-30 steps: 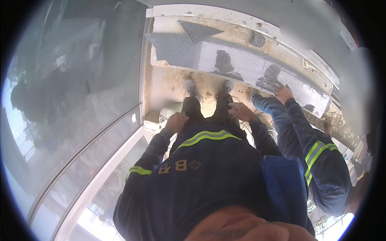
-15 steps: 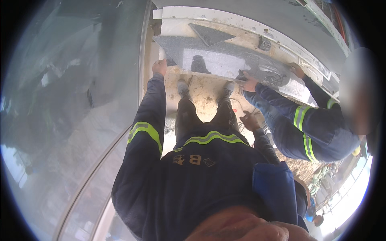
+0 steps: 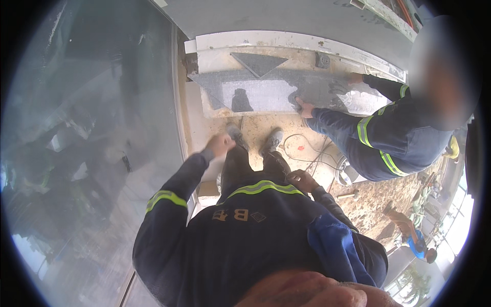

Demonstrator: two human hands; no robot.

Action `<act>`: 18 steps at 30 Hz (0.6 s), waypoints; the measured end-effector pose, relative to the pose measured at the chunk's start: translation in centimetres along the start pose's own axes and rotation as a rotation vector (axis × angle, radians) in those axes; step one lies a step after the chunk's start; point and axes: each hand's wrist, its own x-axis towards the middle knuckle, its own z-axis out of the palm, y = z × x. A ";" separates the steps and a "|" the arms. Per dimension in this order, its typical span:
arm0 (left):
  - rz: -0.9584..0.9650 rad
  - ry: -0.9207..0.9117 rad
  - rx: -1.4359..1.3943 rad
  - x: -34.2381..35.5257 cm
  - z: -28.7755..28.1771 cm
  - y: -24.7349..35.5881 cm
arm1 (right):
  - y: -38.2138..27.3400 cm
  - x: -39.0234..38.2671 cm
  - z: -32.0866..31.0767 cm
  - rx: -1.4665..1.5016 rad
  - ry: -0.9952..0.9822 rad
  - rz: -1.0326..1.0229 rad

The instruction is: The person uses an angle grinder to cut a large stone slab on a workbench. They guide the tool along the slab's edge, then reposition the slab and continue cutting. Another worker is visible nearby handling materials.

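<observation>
A polished grey stone slab (image 3: pixel 319 84) with a slanted left end lies along a pale ledge in front of me. My left hand (image 3: pixel 220 145) is in the air above my left shoe, apart from the slab; motion smears its fingers. My right hand (image 3: pixel 303 181) hangs beside my waist, its fingers loosely bent and apart, with nothing visible in them. At the right, a co-worker leans over the slab, one hand (image 3: pixel 305 108) at its near edge and the other (image 3: pixel 354 78) by its far right part. A smaller triangular stone piece (image 3: pixel 260 63) sits behind the slab.
A large grey glossy panel (image 3: pixel 123 102) fills my left side. Cables (image 3: pixel 302 157) loop over the dusty floor near a white bucket (image 3: pixel 346 174). A small dark block (image 3: pixel 322 60) stands on the ledge. Another person in blue (image 3: pixel 417 243) is farther off at the lower right.
My left hand has let go of the slab's left end and come back toward me. The slab now lies flatter on the ledge. My right hand has drawn closer to my waist.
</observation>
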 end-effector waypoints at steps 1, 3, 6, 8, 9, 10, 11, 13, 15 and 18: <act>0.034 -0.185 0.106 -2.8 0.7 2.8 | 0.8 -0.3 0.6 0.089 -0.046 0.012; -0.045 -0.404 0.128 -8.3 2.8 5.5 | 1.9 -1.1 0.8 0.163 -0.087 -0.014; 0.069 -0.214 0.116 -12.7 7.3 1.4 | 1.3 -0.2 -0.4 0.089 -0.086 -0.191; -0.077 -0.287 0.029 -12.3 8.1 5.4 | 3.9 -1.1 -0.7 0.122 -0.083 -0.161; -0.105 -0.306 0.011 -11.9 8.7 6.3 | 5.0 -1.1 -1.3 0.125 -0.094 -0.168; -0.132 -0.323 -0.009 -11.5 9.2 7.0 | 6.0 -1.3 -1.6 0.123 -0.087 -0.165; -0.159 -0.341 -0.032 -11.1 9.9 7.8 | 6.8 -1.5 -1.7 0.118 -0.081 -0.161; -0.198 -0.314 -0.050 -11.1 11.2 7.9 | 7.3 -1.2 -1.9 0.114 -0.059 -0.178; -0.234 -0.280 -0.008 -11.2 12.5 8.5 | 8.0 -1.7 -2.7 0.110 -0.010 -0.177; -0.234 -0.214 0.148 -11.2 14.2 10.4 | 9.2 -1.4 -3.6 0.117 -0.007 -0.170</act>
